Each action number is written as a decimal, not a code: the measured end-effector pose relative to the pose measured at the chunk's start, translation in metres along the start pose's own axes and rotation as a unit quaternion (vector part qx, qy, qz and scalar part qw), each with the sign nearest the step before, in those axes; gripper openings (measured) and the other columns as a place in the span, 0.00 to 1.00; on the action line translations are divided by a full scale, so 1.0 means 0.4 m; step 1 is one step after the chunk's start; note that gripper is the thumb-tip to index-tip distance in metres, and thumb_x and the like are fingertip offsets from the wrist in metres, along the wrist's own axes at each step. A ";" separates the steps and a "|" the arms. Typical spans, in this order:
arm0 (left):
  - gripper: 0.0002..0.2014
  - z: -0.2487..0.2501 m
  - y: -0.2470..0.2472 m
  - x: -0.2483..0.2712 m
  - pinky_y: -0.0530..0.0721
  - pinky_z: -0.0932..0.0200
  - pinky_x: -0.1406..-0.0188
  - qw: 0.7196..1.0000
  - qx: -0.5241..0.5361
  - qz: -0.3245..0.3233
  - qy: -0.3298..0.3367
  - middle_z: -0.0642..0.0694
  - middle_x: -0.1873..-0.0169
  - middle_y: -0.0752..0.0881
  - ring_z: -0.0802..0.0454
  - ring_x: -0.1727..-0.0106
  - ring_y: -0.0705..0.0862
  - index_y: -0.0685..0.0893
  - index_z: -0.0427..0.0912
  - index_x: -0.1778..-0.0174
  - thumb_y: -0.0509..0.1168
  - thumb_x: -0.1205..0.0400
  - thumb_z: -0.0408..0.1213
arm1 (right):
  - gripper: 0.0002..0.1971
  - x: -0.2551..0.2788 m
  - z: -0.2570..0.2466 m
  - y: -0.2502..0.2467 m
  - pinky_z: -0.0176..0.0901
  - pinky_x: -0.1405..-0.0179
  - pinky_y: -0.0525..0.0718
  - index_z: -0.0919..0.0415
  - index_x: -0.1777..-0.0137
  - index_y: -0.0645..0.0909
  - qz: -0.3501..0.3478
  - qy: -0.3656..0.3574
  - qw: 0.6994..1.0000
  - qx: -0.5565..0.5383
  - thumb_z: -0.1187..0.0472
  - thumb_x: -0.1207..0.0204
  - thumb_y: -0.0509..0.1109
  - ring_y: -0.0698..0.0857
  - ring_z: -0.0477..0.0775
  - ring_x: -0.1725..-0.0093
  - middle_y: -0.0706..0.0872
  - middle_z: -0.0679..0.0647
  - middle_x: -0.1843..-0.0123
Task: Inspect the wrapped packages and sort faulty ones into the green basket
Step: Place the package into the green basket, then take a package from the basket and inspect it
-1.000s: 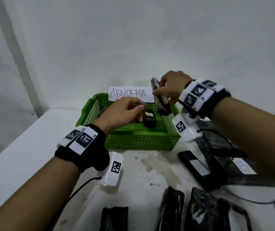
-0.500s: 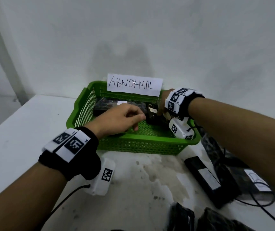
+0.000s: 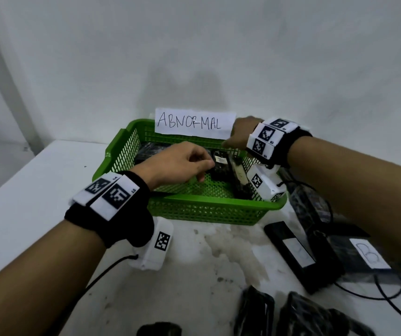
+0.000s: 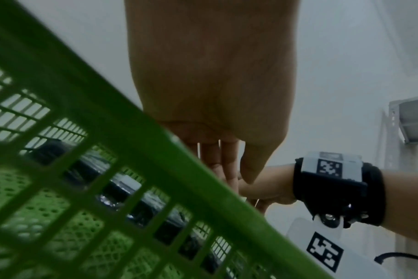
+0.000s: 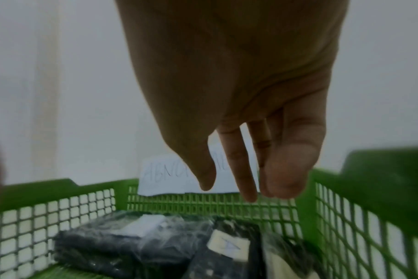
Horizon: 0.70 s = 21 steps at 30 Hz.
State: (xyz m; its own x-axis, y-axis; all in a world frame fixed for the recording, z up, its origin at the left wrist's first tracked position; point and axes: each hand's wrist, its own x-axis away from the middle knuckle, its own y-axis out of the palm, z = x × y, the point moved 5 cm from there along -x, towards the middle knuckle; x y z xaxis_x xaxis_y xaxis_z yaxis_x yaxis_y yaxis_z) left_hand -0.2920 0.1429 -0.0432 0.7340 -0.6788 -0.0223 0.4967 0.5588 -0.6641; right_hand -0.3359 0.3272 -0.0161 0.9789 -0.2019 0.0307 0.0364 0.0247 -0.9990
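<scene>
The green basket (image 3: pixel 206 200) with the paper sign "ABNORMAL" (image 3: pixel 194 123) stands at the back of the white table. Black wrapped packages lie in it: a long one (image 3: pixel 239 178) against the right wall, a small one (image 3: pixel 220 166) beside it, another (image 3: pixel 149 151) at the back left. My left hand (image 3: pixel 194 166) hovers over the basket's middle with loosely curled fingers, holding nothing. My right hand (image 3: pixel 235 139) is above the back right rim; in the right wrist view its fingers (image 5: pixel 246 169) hang straight and empty over the packages (image 5: pixel 122 243).
Several more black wrapped packages lie on the table: a long labelled one (image 3: pixel 299 253), a flat one (image 3: pixel 364 255) at the right, and others (image 3: pixel 316 316) along the front edge. A black cable (image 3: pixel 388 295) trails at the right. The wall stands close behind the basket.
A second ago my right hand held a black package above the basket's right side. It has lowered it in, let go and risen empty toward the back rim. My left hand stayed over the basket.
</scene>
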 end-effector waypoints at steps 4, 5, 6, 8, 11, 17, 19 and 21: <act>0.11 0.064 -0.002 0.022 0.74 0.62 0.65 0.999 -0.018 0.035 0.023 0.53 0.64 0.89 0.72 0.76 0.78 0.88 0.48 0.44 0.62 0.13 0.48 | 0.24 0.081 -0.023 -0.096 0.51 0.53 0.89 0.57 0.66 0.78 0.016 -0.042 0.999 0.004 0.36 0.25 0.70 0.87 0.60 0.61 0.85 0.54 0.65; 0.12 0.086 0.004 0.034 0.74 0.63 0.65 0.999 -0.024 0.038 0.030 0.53 0.64 0.90 0.71 0.75 0.78 0.88 0.48 0.45 0.63 0.13 0.48 | 0.23 0.116 -0.024 -0.116 0.54 0.50 0.90 0.58 0.63 0.81 0.021 -0.051 0.998 0.007 0.36 0.25 0.70 0.88 0.60 0.61 0.87 0.54 0.63; 0.12 0.104 0.010 0.043 0.75 0.64 0.66 0.998 -0.026 0.039 0.037 0.52 0.64 0.90 0.70 0.74 0.79 0.88 0.47 0.45 0.63 0.13 0.48 | 0.22 0.144 -0.024 -0.129 0.55 0.48 0.90 0.59 0.60 0.84 0.025 -0.058 0.998 0.013 0.37 0.24 0.71 0.88 0.60 0.62 0.88 0.56 0.61; 0.12 0.143 0.036 0.069 0.75 0.71 0.70 0.997 -0.029 0.037 0.054 0.51 0.64 0.90 0.70 0.75 0.78 0.88 0.45 0.47 0.63 0.13 0.47 | 0.21 0.217 -0.016 -0.155 0.52 0.50 0.89 0.61 0.59 0.85 0.031 -0.062 0.997 0.025 0.40 0.22 0.71 0.85 0.57 0.66 0.91 0.58 0.57; 0.12 0.187 0.090 0.100 0.76 0.70 0.70 0.996 -0.042 0.018 0.074 0.52 0.65 0.90 0.70 0.75 0.79 0.89 0.45 0.50 0.64 0.13 0.48 | 0.22 0.337 0.003 -0.183 0.43 0.62 0.81 0.61 0.65 0.83 0.029 -0.071 0.996 0.039 0.43 0.19 0.69 0.81 0.53 0.71 0.91 0.57 0.62; 0.14 0.230 0.244 0.159 0.77 0.60 0.66 0.985 -0.105 -0.126 0.051 0.51 0.62 0.89 0.56 0.67 0.80 0.89 0.45 0.49 0.63 0.13 0.50 | 0.18 0.596 0.084 -0.139 0.35 0.73 0.76 0.54 0.66 0.86 -0.070 -0.080 0.994 0.035 0.42 0.22 0.74 0.83 0.36 0.80 0.85 0.39 0.80; 0.15 0.241 0.301 0.182 0.79 0.63 0.69 0.974 -0.121 -0.188 0.024 0.52 0.59 0.90 0.54 0.64 0.81 0.87 0.45 0.43 0.62 0.13 0.50 | 0.17 0.660 0.114 -0.078 0.40 0.65 0.83 0.53 0.59 0.88 -0.105 -0.081 0.991 0.027 0.38 0.26 0.75 0.89 0.42 0.68 0.90 0.41 0.71; 0.16 0.249 0.344 0.202 0.79 0.64 0.68 0.963 -0.136 -0.234 0.003 0.52 0.58 0.89 0.53 0.62 0.82 0.87 0.45 0.42 0.63 0.14 0.53 | 0.20 0.712 0.144 0.001 0.46 0.51 0.87 0.49 0.50 0.87 -0.150 -0.077 0.985 0.026 0.34 0.30 0.77 0.89 0.47 0.55 0.91 0.42 0.57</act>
State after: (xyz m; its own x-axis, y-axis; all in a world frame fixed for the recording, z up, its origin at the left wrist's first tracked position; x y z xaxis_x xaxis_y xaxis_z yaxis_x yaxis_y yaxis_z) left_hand -0.1184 0.2122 -0.0620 0.4573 -0.8286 0.3230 0.6316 0.0469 -0.7739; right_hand -0.0457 0.3259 -0.0058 0.9414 -0.0577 0.3324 0.3348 0.0378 -0.9415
